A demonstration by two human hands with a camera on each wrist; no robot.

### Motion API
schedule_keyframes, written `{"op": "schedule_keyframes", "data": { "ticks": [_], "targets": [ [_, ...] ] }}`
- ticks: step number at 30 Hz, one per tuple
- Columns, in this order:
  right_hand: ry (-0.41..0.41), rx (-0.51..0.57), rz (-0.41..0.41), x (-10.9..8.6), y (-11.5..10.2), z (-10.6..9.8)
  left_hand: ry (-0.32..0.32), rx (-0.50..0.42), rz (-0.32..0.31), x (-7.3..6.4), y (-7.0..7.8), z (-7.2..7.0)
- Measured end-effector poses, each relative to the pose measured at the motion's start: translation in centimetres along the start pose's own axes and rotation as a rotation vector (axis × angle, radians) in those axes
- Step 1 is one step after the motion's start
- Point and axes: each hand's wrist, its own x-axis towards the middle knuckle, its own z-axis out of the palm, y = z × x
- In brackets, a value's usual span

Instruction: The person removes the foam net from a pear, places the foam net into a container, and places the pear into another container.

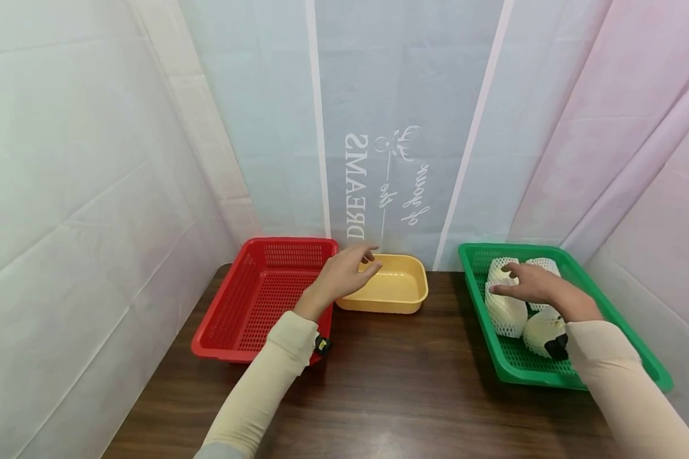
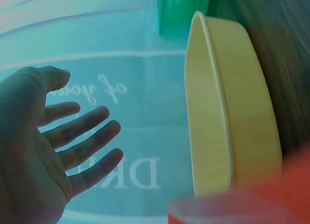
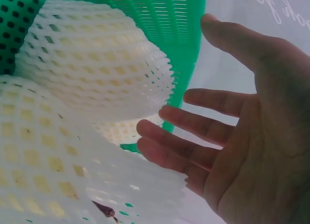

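Observation:
My left hand (image 1: 344,275) hovers over the left end of a yellow plastic tray (image 1: 395,288), holding nothing. In the left wrist view the fingers of this hand (image 2: 53,141) are spread and relaxed, apart from the tray (image 2: 244,103). On the right, my right hand (image 1: 531,284) is above a green basket (image 1: 488,347) containing several pale yellow fruits (image 1: 506,311) in white foam nets. The right wrist view shows that hand (image 3: 227,132) with nearly straight fingers beside the netted fruits (image 3: 97,59), gripping none. A dark stem (image 3: 104,208) pokes from one net; the fruit's kind is unclear.
A red basket (image 1: 281,299) with slotted walls stands at the left, next to the yellow tray. All three containers sit on a dark wooden table (image 1: 402,382). Printed cloth (image 1: 402,95) hangs behind it, with pale cloth at both sides.

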Motion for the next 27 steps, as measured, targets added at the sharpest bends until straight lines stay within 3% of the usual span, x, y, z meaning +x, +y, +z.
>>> {"op": "schedule_keyframes", "data": {
  "ticks": [8, 15, 27],
  "targets": [
    [0.001, -0.014, 0.012, -0.1, 0.2, 0.2, -0.021, -0.019, 0.056, 1.3, 1.4, 2.0],
    [-0.017, 0.002, 0.033, 0.0, 0.2, 0.3, -0.036, -0.062, 0.025, 1.8, 2.7, 3.7],
    [-0.065, 0.039, 0.080, 0.3, 0.3, 0.6, -0.020, -0.169, 0.054, 2.2, 4.6, 6.9]
  ]
}}
